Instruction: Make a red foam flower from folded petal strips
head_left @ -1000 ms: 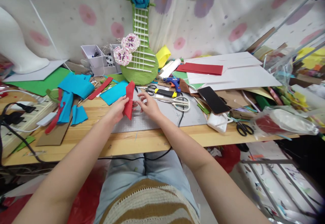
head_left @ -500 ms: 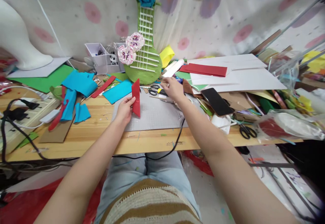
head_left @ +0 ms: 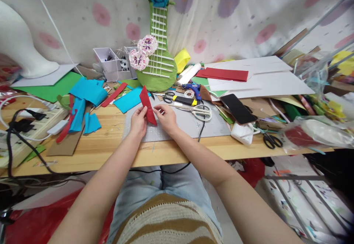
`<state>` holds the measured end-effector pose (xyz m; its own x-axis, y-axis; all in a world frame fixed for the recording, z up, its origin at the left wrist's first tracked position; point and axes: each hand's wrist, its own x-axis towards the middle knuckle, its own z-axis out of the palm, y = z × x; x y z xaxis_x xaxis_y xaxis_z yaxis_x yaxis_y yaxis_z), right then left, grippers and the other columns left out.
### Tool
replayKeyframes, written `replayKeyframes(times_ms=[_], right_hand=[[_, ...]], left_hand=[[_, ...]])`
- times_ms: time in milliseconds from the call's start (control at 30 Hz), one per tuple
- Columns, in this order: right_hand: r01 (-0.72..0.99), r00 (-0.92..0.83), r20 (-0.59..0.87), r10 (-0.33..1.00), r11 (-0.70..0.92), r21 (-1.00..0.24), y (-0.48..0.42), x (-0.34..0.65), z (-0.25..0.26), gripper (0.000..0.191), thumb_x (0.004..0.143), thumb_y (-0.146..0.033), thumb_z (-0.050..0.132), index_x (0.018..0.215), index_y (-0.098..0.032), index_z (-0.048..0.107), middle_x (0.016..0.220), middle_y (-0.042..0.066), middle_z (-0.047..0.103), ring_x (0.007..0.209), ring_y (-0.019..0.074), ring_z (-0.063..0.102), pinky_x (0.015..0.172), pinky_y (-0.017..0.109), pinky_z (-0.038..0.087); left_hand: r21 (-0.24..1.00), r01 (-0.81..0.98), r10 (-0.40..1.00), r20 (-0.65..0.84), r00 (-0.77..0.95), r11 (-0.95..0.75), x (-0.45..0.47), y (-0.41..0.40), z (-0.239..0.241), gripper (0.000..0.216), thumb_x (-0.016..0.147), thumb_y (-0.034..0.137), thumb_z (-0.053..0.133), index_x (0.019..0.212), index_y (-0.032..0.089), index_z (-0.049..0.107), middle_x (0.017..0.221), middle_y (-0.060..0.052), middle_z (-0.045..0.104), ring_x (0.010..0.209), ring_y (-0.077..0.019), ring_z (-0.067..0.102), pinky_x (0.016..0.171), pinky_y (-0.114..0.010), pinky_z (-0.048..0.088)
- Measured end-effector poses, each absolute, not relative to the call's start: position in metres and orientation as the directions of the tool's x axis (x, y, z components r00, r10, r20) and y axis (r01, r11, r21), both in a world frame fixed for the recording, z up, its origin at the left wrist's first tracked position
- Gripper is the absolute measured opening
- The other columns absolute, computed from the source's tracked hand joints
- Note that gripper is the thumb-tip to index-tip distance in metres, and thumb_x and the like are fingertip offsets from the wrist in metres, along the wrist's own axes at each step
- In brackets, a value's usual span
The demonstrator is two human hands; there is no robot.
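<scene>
Near the middle of the frame, holding a creased red piece [head_left: 148, 106] aslant above a grey mat [head_left: 184, 127], grasping it between the fingers of the left hand [head_left: 139, 121]. Poising the right hand [head_left: 167, 119] just beside the piece's right edge with fingers bent, being unable to tell whether touching it. Right of centre, seeing white-handled scissors [head_left: 199, 109], a black-and-yellow cutter [head_left: 184, 100] and a blue glue gun [head_left: 197, 89]; at upper centre, facing a green guitar shape [head_left: 155, 84]. Left of centre, seeing blue pieces [head_left: 90, 90] on the wooden counter [head_left: 106, 151]; at right, seeing a black phone [head_left: 238, 109].
</scene>
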<state>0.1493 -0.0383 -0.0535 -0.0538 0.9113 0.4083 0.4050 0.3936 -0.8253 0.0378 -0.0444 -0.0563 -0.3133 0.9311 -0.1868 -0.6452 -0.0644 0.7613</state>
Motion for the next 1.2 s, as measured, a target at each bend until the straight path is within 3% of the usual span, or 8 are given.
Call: replayKeyframes(times_ms=[367,800,967,1200], right_hand=[[0.335,0.016,0.399,0.917,0.371,-0.866,-0.03,0.14,-0.058,0.011,0.079,-0.028,0.061,0.08,-0.021,0.07,0.083,0.001,0.066,0.07,0.0124,0.054,0.071,0.026,0.044],[0.066,-0.087,0.201,0.976,0.207,-0.976,-0.013,0.14,-0.055,0.01,0.069,-0.027,0.066,0.068,-0.017,0.065,0.068,-0.001,0.063,0.063,0.0103,0.053,0.066,0.024,0.043],[0.116,-0.141,0.233,0.962,0.249,-0.961,-0.014,0.145,-0.054,0.014,0.071,-0.031,0.064,0.068,-0.017,0.06,0.065,-0.003,0.06,0.061,0.0086,0.05,0.063,0.023,0.042],[0.147,-0.262,0.166,0.951,0.21,-0.967,-0.018,0.154,-0.049,0.016,0.073,-0.032,0.062,0.07,-0.017,0.059,0.067,-0.003,0.06,0.062,0.0087,0.051,0.062,0.022,0.042]], left_hand=[[0.765,-0.64,0.928,-0.183,-0.324,-0.072,0.038,-0.045,-0.058,0.03,0.052,0.023,0.082,0.073,0.014,0.062,0.07,0.0,0.068,0.063,-0.0096,0.061,0.065,-0.022,0.046],[0.786,-0.614,0.948,-0.132,-0.29,-0.079,0.038,-0.044,-0.06,0.031,0.052,0.027,0.082,0.074,0.014,0.064,0.074,0.0,0.069,0.067,-0.0102,0.062,0.069,-0.023,0.046],[0.808,-0.584,0.977,-0.053,-0.207,-0.08,0.036,-0.042,-0.058,0.034,0.054,0.031,0.082,0.079,0.015,0.066,0.081,-0.001,0.07,0.074,-0.0109,0.064,0.074,-0.022,0.047],[0.858,-0.513,0.975,-0.114,-0.189,0.001,0.029,-0.038,-0.061,0.036,0.045,0.032,0.085,0.065,0.013,0.063,0.064,0.0,0.066,0.057,-0.0109,0.059,0.062,-0.024,0.046]])
